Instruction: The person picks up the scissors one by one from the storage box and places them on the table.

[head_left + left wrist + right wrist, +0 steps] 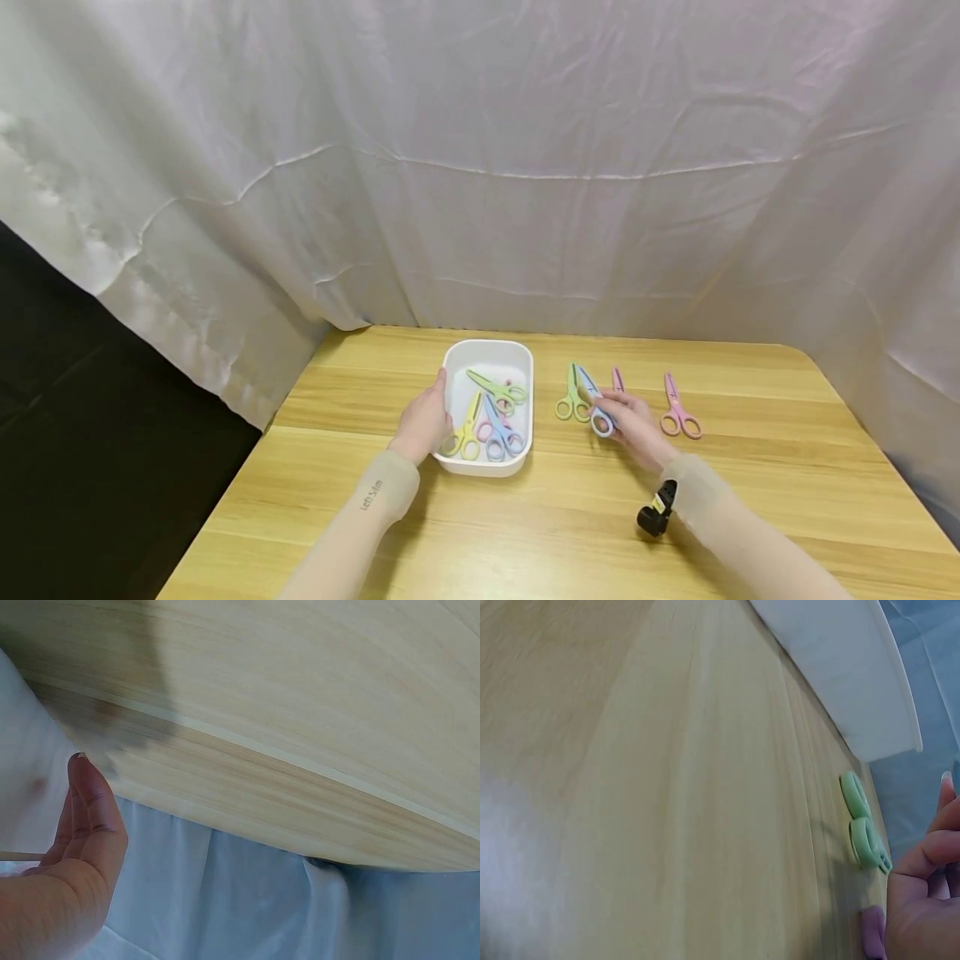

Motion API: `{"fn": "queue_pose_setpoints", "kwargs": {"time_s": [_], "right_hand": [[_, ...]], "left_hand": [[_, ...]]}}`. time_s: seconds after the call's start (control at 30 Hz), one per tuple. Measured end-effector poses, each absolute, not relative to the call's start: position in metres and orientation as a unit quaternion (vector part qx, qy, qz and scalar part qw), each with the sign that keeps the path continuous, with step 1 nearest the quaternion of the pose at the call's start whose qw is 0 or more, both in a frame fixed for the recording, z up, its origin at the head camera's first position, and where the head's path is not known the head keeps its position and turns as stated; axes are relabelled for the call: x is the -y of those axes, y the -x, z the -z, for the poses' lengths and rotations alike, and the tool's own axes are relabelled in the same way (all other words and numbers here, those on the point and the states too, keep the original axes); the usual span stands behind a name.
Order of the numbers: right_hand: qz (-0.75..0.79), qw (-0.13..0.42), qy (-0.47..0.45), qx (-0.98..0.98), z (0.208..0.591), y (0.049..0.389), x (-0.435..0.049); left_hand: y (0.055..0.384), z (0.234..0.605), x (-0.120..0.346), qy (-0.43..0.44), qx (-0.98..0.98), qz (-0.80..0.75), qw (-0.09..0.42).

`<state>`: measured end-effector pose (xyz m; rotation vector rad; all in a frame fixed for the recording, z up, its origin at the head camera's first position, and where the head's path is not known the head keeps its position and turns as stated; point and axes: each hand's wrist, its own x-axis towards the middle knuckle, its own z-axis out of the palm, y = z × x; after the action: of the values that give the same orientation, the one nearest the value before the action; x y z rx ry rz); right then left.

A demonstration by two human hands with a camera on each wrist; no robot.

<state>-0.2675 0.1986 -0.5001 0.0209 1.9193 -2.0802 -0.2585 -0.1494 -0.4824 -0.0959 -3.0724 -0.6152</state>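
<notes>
My left hand (425,422) holds the left side of a white plastic bin (480,469), its fingers along the outer wall; the thumb is hidden in the left wrist view. Inside lie several scissors: green scissors (497,388), yellow scissors (470,427), blue scissors (501,433) and pink ones mostly covered by these. To the bin's right, my right hand (633,425) pinches another pair of blue scissors (602,422) by the handle, blades angled away to the upper left. These overlap green scissors (567,404) in the head view. Pink scissors (617,379) show partly behind the hand.
Further right, another pair of pink scissors (672,403) lies on the wooden table (540,533). A pale curtain (525,233) hangs along the table's back edge. A small black device (655,518) is strapped at the right wrist.
</notes>
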Motion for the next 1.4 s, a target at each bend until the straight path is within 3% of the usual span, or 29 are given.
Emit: {"fn": "queue_pose_setpoints", "kwargs": {"time_s": [1.4], "right_hand": [[0.757, 0.125, -0.032, -0.641, 0.499, 0.263, -0.304]], "left_hand": [[0.261, 0.487, 0.151, 0.031, 0.978, 0.207, 0.009]]}}
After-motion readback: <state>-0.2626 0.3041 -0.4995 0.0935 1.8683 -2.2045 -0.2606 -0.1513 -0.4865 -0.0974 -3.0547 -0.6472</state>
